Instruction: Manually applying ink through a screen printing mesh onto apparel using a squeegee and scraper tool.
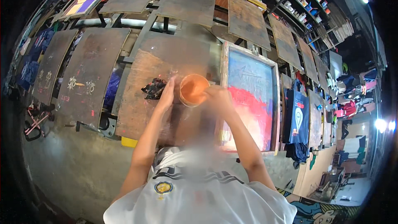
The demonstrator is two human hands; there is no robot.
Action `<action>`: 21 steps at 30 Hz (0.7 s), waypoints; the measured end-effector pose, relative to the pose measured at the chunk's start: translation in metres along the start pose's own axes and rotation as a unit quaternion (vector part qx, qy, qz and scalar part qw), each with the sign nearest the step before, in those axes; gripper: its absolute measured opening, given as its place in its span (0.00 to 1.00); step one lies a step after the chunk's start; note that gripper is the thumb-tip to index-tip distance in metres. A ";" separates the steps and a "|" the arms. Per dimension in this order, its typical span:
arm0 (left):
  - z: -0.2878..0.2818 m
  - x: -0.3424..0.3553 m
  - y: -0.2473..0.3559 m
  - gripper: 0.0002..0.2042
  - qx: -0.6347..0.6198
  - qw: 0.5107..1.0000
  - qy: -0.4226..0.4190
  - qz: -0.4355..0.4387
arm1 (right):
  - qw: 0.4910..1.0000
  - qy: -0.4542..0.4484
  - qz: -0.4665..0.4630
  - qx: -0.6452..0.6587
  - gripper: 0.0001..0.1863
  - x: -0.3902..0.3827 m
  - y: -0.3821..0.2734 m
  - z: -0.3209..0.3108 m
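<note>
A round tub (183, 96) with orange ink or paint inside is in front of me, above a worn brown board (141, 79). My left hand (167, 93) is upright along the tub's left side, its fingers stretched out and close to the wall; whether it touches is unclear. At the right rim my right hand (218, 98) is closed, fingers curled over the edge towards the orange contents. What those fingers grip is hidden. A crumpled dark cloth or rag (154, 89) with red stains lies on the board just left of my left hand.
To the right lies a framed printing screen (251, 74), smeared red and pale below its blue mesh. More boards (89, 64) on metal frames stand left and beyond. A dark printed bag (299, 112) hangs further right. Shelves with bottles (304, 6) rise at the back right.
</note>
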State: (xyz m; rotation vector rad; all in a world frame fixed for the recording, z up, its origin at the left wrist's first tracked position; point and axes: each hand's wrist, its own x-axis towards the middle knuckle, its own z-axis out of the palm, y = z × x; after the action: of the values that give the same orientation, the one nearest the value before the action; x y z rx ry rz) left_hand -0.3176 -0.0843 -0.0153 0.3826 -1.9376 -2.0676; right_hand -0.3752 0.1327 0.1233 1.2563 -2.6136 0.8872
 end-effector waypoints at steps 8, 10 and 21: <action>0.006 -0.033 0.030 0.34 0.001 0.997 -0.075 -0.021 | 0.995 0.065 -0.028 -0.066 0.06 -0.014 -0.008 0.011; 0.004 -0.035 0.029 0.33 0.082 0.994 -0.073 0.026 | 0.997 0.006 -0.026 -0.066 0.06 -0.024 -0.003 0.020; -0.003 -0.074 0.009 0.31 0.020 0.987 -0.161 -0.010 | 0.993 0.102 0.052 -0.023 0.05 -0.032 -0.040 -0.027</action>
State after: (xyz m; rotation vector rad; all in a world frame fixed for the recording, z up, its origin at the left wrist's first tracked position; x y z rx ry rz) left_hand -0.2479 -0.0600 -0.0061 0.0769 -2.1636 -2.2174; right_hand -0.3280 0.1497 0.1527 0.9694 -2.5399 0.9133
